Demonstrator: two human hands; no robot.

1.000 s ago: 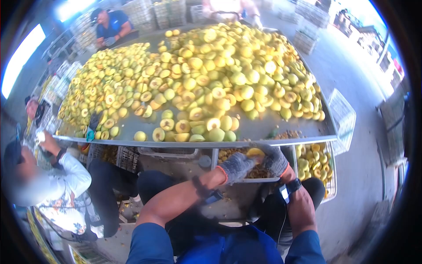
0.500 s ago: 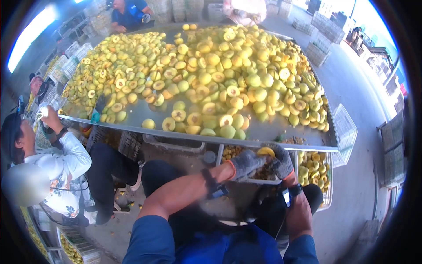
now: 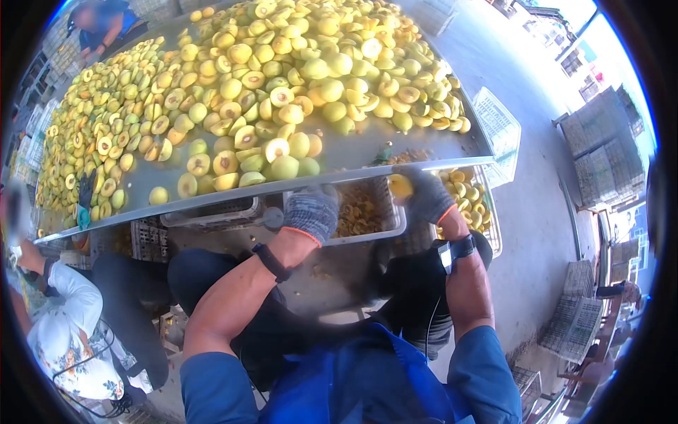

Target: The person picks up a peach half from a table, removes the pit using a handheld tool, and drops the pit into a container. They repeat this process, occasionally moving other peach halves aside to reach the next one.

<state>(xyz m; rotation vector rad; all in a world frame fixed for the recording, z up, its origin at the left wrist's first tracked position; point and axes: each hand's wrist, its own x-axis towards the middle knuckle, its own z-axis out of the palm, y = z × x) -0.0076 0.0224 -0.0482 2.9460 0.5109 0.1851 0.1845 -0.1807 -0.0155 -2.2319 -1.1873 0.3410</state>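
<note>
My left hand (image 3: 311, 212), in a grey knit glove with an orange cuff, is at the table's front edge, above the left end of a white crate (image 3: 394, 230) of brown-yellow scraps. Its back faces me and its fingers look curled; what they hold, if anything, is hidden. My right hand (image 3: 428, 198), gloved alike, holds a yellow peach half (image 3: 400, 186) at its fingertips, over the right end of that crate. Just right of this hand stands another crate (image 3: 496, 244), filled with yellow fruit halves (image 3: 470, 198).
A metal table (image 3: 233, 198) bears a large heap of halved peaches (image 3: 282, 63). A white basket (image 3: 498, 131) hangs off its right end. One co-worker (image 3: 78, 339) sits at left, another (image 3: 106, 28) stands across the table. Stacked crates (image 3: 600, 141) rise at right.
My hands have moved apart, the left going left to the table edge. The peach half between them is now with my right hand. The view has turned rightward.
</note>
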